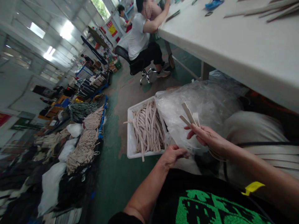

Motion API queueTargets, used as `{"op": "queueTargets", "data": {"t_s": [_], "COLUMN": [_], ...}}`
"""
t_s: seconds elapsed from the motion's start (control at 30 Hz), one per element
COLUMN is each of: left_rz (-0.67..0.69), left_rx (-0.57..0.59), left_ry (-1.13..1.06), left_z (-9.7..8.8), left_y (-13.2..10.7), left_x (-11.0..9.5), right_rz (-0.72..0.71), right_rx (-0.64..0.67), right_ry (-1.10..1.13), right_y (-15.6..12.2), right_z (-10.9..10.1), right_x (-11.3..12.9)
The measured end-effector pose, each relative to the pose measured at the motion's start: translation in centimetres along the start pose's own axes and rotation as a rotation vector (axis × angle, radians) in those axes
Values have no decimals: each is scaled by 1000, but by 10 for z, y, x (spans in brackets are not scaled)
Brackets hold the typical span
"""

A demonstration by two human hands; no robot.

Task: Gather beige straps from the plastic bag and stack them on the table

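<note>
My right hand (206,135) is closed around a few flat beige strips (189,114), whose ends stick up past the fingers. To its left and lower, my left hand (173,155) has its thumb and fingers pinched together at the edge of a clear plastic bag (179,105). The fingertips there are slightly blurred. Just beyond my left hand stands a white plastic bin (130,137), filled with a tangle of long beige strips (148,124); some hang over its rim.
A white-topped table (233,40) runs along the upper right, with more strips (268,12) on it. A co-worker (140,34) sits on a wheeled office chair (136,63). Bundles of beige cord (83,149) lie on a blue pallet (102,119) at left.
</note>
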State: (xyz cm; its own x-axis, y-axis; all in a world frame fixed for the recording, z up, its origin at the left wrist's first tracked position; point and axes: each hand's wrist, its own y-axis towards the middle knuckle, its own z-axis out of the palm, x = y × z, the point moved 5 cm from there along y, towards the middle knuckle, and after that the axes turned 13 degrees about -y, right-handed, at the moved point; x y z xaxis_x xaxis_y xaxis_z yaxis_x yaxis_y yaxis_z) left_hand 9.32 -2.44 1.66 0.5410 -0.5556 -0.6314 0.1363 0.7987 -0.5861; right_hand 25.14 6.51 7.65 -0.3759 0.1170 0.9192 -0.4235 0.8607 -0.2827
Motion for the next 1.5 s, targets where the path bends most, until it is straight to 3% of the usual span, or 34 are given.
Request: {"op": "queueTargets", "data": {"t_s": [0.1,0.2,0.33,0.53,0.7,0.9,1.17,1.37,1.5], "left_rz": [182,285,337,347,333,304,275,227,220], "left_rx": [-186,-311,-374,-335,-319,-303,-313,-284,-248], "left_ry": [-280,-468,-603,-566,-520,-519,-498,-476,-526], "left_z": [-16,-24,-21,-15,-14,-12,-15,2,10], "left_y": [9,12,13,17,16,15,15,15,17], "left_x": [-27,-52,-68,-54,-43,-41,-37,-17,-9], "right_rz": [-21,53,106,-46,-42,-82,-58,-38,-21], "right_rx": [19,81,128,8,-52,-9,-67,-115,48], "right_ry": [91,47,-41,-102,-200,-301,-383,-467,-293], "right_y": [-4,-1,4,-2,-1,3,5,9,2], "right_z": [-1,4,11,13,11,14,8,10,11], "right_x": [5,-2,-11,-3,-6,-12,-16,-16,-9]}}
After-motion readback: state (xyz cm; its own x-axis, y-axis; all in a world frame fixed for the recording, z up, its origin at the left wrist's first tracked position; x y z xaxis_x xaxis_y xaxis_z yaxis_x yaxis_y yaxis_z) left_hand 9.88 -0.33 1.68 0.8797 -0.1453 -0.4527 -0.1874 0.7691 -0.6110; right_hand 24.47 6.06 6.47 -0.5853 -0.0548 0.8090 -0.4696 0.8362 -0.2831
